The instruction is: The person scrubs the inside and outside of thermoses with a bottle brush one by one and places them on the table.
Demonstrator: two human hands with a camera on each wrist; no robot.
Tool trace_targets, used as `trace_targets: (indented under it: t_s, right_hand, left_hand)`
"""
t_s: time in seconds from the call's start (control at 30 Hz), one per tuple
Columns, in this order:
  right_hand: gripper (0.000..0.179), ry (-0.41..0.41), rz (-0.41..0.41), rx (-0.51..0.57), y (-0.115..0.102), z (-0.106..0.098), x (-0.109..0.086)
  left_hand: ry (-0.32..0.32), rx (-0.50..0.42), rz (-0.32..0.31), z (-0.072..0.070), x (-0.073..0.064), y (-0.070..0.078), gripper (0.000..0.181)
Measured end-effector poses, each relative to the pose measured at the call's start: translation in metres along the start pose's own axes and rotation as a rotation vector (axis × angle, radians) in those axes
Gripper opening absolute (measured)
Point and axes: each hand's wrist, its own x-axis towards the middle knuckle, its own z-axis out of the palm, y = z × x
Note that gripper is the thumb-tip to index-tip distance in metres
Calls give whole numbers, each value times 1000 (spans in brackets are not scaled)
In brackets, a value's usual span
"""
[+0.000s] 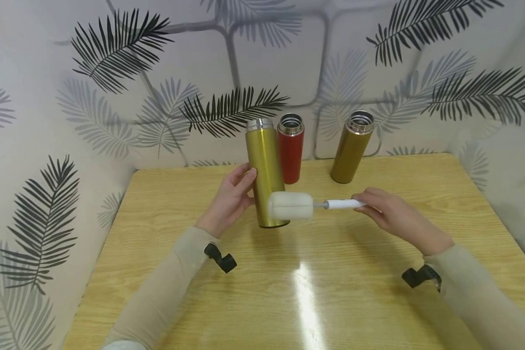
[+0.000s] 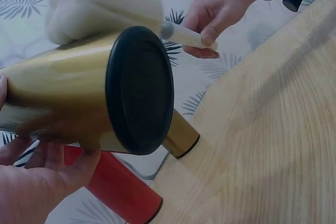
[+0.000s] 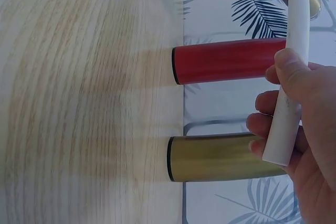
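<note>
My left hand (image 1: 233,197) grips a gold thermos bottle (image 1: 266,165) around its side, holding it nearly upright and off the table. Its silver neck points up with no lid on, and its black base (image 2: 140,90) shows in the left wrist view. With my right hand (image 1: 387,211) I hold a bottle brush by its white handle (image 3: 294,77), thumb and fingers around it. The brush's thick cream sponge head (image 1: 290,205) points left and overlaps the lower part of the gold bottle in the head view.
A red thermos bottle (image 1: 290,155) stands lidless at the back of the wooden table (image 1: 192,311), just behind the held one. Another gold bottle (image 1: 351,150), also lidless, stands to its right. The leaf-patterned wall (image 1: 157,58) rises right behind them.
</note>
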Motion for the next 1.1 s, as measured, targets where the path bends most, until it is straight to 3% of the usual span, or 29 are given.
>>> trace_targets:
  t_s: [0.07,0.23,0.33,0.4,0.43,0.57,0.67,0.9,1.0,1.1]
  right_hand:
    - [38,5,13,-1,1,-1,2]
    - [31,36,32,-3,5,-4,5]
    - [17,70,23,-5,9,-6,7]
    - [26,91,20,-8,10,-7,9]
    - [30,99,19,-11,11,-8,9]
    - [17,99,50,-26,9,-12,11]
    - [39,83,68,-32,6,-14,12]
    - [37,63,102,-53,4,-15,12]
    - [36,83,118,-75,3,-18,14]
    - [35,122,130,-88,2,-21,16]
  left_hand:
    - [-12,6,-6,0,0,-2,44]
    - [-36,-4,-10,2,-1,-4,35]
    - [-60,-29,-11,1,-1,-6,26]
    - [-86,-36,-11,1,-1,-7,28]
    - [-99,-40,-12,1,-1,-8,33]
    - [-134,-12,-28,2,0,-8,66]
    - [-139,5,-44,4,0,-7,81]
    - [-109,119,-86,8,-3,-9,127]
    - [-109,166,-112,8,-4,-11,131]
    - [-119,173,-113,9,-4,-13,123]
